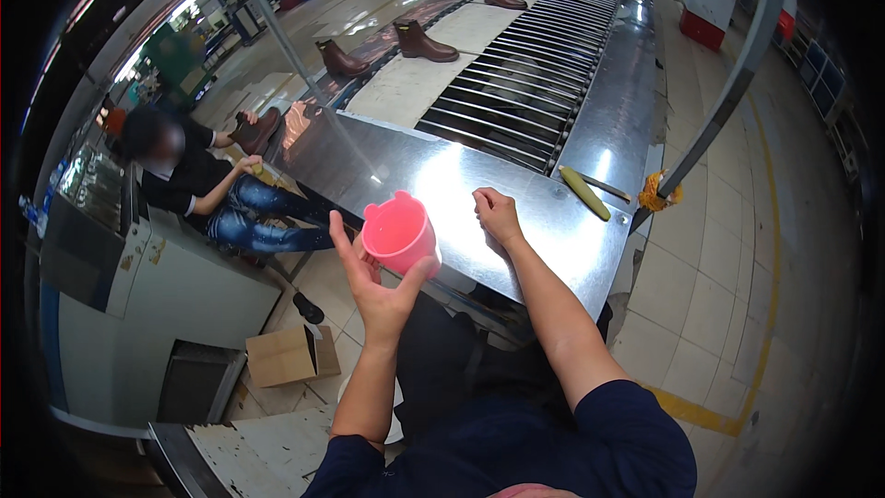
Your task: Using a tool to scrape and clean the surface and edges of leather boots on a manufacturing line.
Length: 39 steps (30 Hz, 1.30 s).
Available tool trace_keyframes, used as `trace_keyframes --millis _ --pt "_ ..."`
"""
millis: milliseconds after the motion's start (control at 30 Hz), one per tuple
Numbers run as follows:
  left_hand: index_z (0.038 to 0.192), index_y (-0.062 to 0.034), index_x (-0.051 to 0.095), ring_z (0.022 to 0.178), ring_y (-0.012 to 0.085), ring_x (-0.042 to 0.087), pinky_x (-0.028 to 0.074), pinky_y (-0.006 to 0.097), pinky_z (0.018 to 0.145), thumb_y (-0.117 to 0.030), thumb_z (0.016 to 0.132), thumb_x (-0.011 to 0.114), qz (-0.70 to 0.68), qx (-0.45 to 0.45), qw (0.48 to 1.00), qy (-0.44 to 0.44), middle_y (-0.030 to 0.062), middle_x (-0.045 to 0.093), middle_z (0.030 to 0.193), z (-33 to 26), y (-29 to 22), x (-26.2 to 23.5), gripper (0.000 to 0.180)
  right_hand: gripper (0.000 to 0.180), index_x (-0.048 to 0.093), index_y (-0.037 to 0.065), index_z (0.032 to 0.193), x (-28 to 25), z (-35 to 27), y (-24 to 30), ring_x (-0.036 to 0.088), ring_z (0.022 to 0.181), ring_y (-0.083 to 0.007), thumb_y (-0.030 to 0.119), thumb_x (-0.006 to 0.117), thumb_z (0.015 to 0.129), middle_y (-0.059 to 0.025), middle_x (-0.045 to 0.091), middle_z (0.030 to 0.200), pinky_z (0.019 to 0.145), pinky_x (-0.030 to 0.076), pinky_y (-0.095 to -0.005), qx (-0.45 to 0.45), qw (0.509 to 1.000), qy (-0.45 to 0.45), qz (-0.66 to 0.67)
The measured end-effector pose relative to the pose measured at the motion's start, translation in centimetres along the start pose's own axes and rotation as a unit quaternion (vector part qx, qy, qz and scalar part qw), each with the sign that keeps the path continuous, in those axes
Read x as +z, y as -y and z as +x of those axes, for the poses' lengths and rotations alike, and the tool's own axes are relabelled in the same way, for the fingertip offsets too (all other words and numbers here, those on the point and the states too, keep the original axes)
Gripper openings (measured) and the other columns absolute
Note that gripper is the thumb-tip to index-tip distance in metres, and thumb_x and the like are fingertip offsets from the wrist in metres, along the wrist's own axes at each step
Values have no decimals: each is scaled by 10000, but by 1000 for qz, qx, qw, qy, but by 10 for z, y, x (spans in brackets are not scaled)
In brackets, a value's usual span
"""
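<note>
My left hand (376, 290) grips a pink plastic cup (422, 244), thumb on the near side and fingers around the far side. The cup is tilted so its open mouth shows, with small rounded tabs on the rim; I see nothing inside. It is held at the near edge of the shiny metal tabletop (341, 161). To its right, my right hand (498, 217) is over the metal with its fingers curled closed. Whatever those fingers hold, if anything, is hidden.
A long green cucumber-shaped object (584, 194) and a thin dark stick (608, 186) lie at the table's right corner. Beyond runs a roller conveyor (516, 83) with brown boots (424, 42) beside it. At left a seated co-worker (198, 175) holds a boot (255, 132). A cardboard box (281, 358) sits on the floor.
</note>
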<state>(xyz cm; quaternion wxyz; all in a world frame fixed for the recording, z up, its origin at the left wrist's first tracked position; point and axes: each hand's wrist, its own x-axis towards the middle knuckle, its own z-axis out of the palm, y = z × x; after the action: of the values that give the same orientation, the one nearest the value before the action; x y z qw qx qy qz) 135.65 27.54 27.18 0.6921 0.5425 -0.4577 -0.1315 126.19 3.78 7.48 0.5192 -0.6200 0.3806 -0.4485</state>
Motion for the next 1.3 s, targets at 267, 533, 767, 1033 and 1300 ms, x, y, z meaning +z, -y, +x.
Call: trace_keyframes --millis 267,533,767,1033,1300 --pt "1643 -78 -4 1237 259 586 454 401 1072 -65 786 859 -8 -16 1000 11 166 571 1336 0 -5 0 1216 188 751 33 1033 -4 2 -7 642 635 -117 184 654 977 -57 701 736 605 531 -281 -24 999 -15 -39" --pt "1643 -81 -8 1233 261 589 450 401 1076 -55 795 843 -22 -11 1000 11 171 577 1329 3 -4 3 1201 249 740 67 1122 -17 -10 -16 709 856 -245 246 653 973 -129 757 1013 764 548 -350 -36 996 -35 -75" --pt "1630 -33 -13 1274 263 581 433 402 1110 -45 772 871 23 22 999 9 155 568 1379 -2 -5 -3 1232 737 365 27 1558 -25 -102 102 604 1223 -247 206 687 920 -130 418 1577 887 540 -353 -14 936 217 278" --pt "1629 -39 -27 1262 260 589 440 387 1100 -52 751 889 17 9 999 42 174 552 1390 -9 11 12 1269 1028 322 69 1594 -18 -138 157 601 1267 -257 208 908 761 -147 441 1573 933 511 -355 -106 965 214 105" --pt "1622 -15 48 1228 259 613 482 387 1061 -63 759 882 8 16 999 32 184 559 1383 -8 7 24 1201 991 347 70 1582 -15 -130 162 660 1188 -299 194 895 766 -195 558 1463 872 540 -367 -172 972 156 46"
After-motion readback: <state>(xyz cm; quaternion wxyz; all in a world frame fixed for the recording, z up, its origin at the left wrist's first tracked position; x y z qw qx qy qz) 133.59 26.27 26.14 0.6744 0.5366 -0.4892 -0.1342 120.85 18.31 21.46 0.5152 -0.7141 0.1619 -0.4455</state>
